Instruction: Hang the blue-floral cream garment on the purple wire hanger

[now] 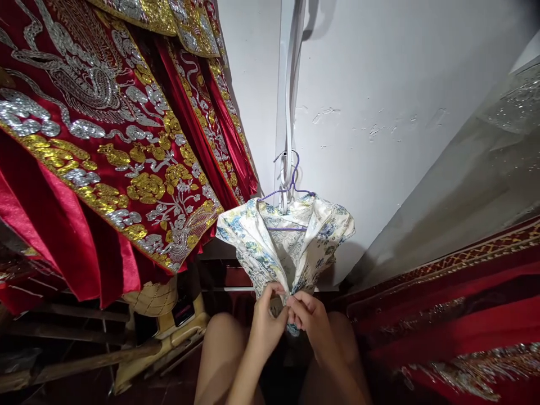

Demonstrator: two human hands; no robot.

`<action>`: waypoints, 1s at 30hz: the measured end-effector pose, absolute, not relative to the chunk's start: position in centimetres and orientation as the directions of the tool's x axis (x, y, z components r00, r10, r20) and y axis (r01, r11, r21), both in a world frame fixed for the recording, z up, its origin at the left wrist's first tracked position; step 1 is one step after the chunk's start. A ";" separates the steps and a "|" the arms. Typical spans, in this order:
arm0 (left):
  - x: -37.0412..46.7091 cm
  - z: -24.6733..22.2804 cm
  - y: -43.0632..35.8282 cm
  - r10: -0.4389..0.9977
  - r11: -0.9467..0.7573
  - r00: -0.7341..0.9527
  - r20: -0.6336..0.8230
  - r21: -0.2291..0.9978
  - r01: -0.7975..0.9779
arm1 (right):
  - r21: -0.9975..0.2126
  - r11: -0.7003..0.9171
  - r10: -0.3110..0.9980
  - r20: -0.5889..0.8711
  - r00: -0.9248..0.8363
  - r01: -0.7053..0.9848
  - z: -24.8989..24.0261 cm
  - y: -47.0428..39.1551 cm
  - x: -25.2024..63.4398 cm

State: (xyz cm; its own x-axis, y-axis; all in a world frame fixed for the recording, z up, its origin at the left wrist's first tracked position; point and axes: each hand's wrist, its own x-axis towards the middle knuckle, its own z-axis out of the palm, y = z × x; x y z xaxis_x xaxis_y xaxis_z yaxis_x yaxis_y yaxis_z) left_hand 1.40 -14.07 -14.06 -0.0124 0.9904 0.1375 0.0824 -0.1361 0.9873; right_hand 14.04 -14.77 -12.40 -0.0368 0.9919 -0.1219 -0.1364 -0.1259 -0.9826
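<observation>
A sleeveless white top (261, 247) with a blue and yellow floral print hangs on a purple hanger (292, 185) in front of me. Its collar stands open in a deep V, and its two front edges meet low down. There my left hand (270, 312) pinches one front edge between thumb and fingers. My right hand (307, 312) is closed on the other edge, right beside it, with fingers bent. Whether a button or another fastening lies between my fingertips is too small to make out. The lower part of the top is partly hidden behind my hands.
Red embroidered cloth (156, 163) with gold and silver sequins hangs at the left. Below it stands a wooden chair (169, 343). White cords (288, 84) run down the white wall (379, 84) to the hanger. More red fabric (464, 326) lies at the right.
</observation>
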 end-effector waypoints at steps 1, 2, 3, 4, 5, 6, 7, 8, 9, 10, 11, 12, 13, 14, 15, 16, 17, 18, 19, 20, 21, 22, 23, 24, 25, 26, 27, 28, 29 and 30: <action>1.8 -14.0 -14.2 0.989 -0.142 -0.028 0.145 0.985 0.093 | -0.986 -0.123 0.991 -0.116 -0.060 -0.114 -12.1 -14.6 14.0; 2.1 -13.9 -14.4 0.987 -0.148 -0.049 0.153 0.984 0.097 | -0.988 -0.123 0.990 -0.116 -0.079 -0.091 -11.8 -14.4 14.0; 2.3 -13.7 -14.5 0.984 -0.157 -0.064 0.164 0.983 0.099 | -0.989 -0.129 0.988 -0.122 -0.098 -0.072 -11.5 -14.2 14.1; 2.5 -13.5 -14.5 0.982 -0.169 -0.068 0.176 0.981 0.097 | -0.989 -0.137 0.984 -0.130 -0.118 -0.061 -11.1 -13.9 14.2; 2.5 -13.3 -14.5 0.981 -0.181 -0.057 0.187 0.979 0.090 | -0.987 -0.149 0.980 -0.140 -0.141 -0.058 -10.8 -13.5 14.3; 2.5 -13.3 -14.4 0.979 -0.194 -0.040 0.198 0.978 0.080 | -0.984 -0.165 0.975 -0.153 -0.160 -0.068 -10.3 -13.0 14.5; 2.4 -13.3 -14.3 0.977 -0.209 -0.025 0.211 0.975 0.074 | -0.979 -0.183 0.970 -0.165 -0.177 -0.091 -9.9 -12.3 14.7; 2.2 -13.4 -14.2 0.974 -0.223 -0.019 0.225 0.972 0.076 | -0.973 -0.197 0.967 -0.173 -0.186 -0.120 -9.3 -11.6 14.9; 2.0 -13.6 -14.1 0.972 -0.233 -0.024 0.236 0.969 0.086 | -0.967 -0.204 0.967 -0.174 -0.188 -0.152 -8.6 -10.7 15.2; 1.8 -13.9 -14.0 0.970 -0.237 -0.034 0.242 0.966 0.103 | -0.962 -0.202 0.969 -0.169 -0.181 -0.182 -7.8 -9.7 15.6; 1.6 -14.2 -13.9 0.969 -0.235 -0.046 0.242 0.964 0.123 | -0.959 -0.191 0.973 -0.158 -0.167 -0.208 -6.8 -8.5 15.9; 1.5 -14.5 -13.9 0.970 -0.228 -0.055 0.237 0.963 0.141 | -0.960 -0.169 0.978 -0.136 -0.156 -0.223 -5.6 -7.4 16.3; 1.5 -14.8 -13.9 0.972 -0.218 -0.057 0.229 0.963 0.156 | -0.961 -0.141 0.983 -0.108 -0.149 -0.238 -4.4 -6.2 16.6; 1.5 -15.1 -14.0 0.973 -0.211 -0.052 0.223 0.963 0.169 | -0.960 -0.111 0.987 -0.077 -0.142 -0.256 -3.1 -5.1 16.9; 1.6 -15.4 -14.1 0.974 -0.209 -0.045 0.220 0.961 0.182 | -0.956 -0.075 0.989 -0.036 -0.140 -0.284 -1.9 -4.1 17.1; 1.6 -15.7 -14.3 0.974 -0.209 -0.041 0.221 0.958 0.195 | -0.945 -0.030 0.992 0.013 -0.128 -0.325 -0.8 -3.2 17.2; 1.7 -15.9 -14.4 0.974 -0.209 -0.043 0.222 0.955 0.210 | -0.934 0.011 0.993 0.053 -0.108 -0.356 0.2 -2.7 17.2; 1.8 -16.0 -14.4 0.974 -0.207 -0.045 0.223 0.952 0.225 | -0.927 0.047 0.992 0.085 -0.088 -0.372 0.8 -2.3 17.1; 1.7 -15.9 -14.4 0.975 -0.204 -0.039 0.219 0.949 0.240 | -0.925 0.079 0.992 0.111 -0.065 -0.371 1.3 -2.3 16.8; 1.5 -15.5 -14.2 0.977 -0.202 -0.016 0.213 0.946 0.252 | -0.930 0.109 0.990 0.132 -0.042 -0.352 1.5 -2.5 16.6; 1.2 -14.8 -13.9 0.977 -0.210 0.020 0.212 0.942 0.261 | -0.937 0.139 0.988 0.155 -0.024 -0.321 1.6 -2.8 16.3; 0.8 -13.6 -13.4 0.972 -0.235 0.060 0.228 0.934 0.267 | -0.942 0.170 0.984 0.181 -0.008 -0.289 1.5 -3.3 16.1; 0.3 -12.0 -12.8 0.961 -0.273 0.112 0.251 0.924 0.268 | -0.944 0.202 0.978 0.207 0.009 -0.262 1.4 -3.9 15.9; -0.1 -10.1 -12.1 0.941 -0.339 0.119 0.318 0.901 0.271 | -0.944 0.228 0.973 0.228 0.027 -0.239 1.2 -4.4 15.8; -0.6 -8.0 -11.2 0.908 -0.417 0.091 0.409 0.865 0.279 | -0.945 0.242 0.970 0.238 0.041 -0.220 1.1 -4.9 15.7; -0.9 -5.7 -10.2 0.870 -0.483 0.056 0.489 0.825 0.294 | -0.948 0.243 0.970 0.238 0.049 -0.205 1.0 -5.3 15.6; -1.0 -3.6 -9.1 0.828 -0.542 0.040 0.559 0.780 0.314 | -0.952 0.235 0.972 0.230 0.051 -0.198 0.9 -5.7 15.6; -1.0 -1.6 -8.1 0.790 -0.589 0.048 0.611 0.734 0.338 | -0.955 0.221 0.975 0.217 0.043 -0.199 0.9 -5.9 15.6; -0.9 0.0 -7.1 0.765 -0.619 0.074 0.640 0.697 0.363 | -0.956 0.201 0.979 0.200 0.026 -0.212 0.9 -6.0 15.6; -0.6 1.2 -6.2 0.754 -0.637 0.131 0.644 0.669 0.383 | -0.955 0.180 0.983 0.185 0.001 -0.235 0.8 -6.1 15.6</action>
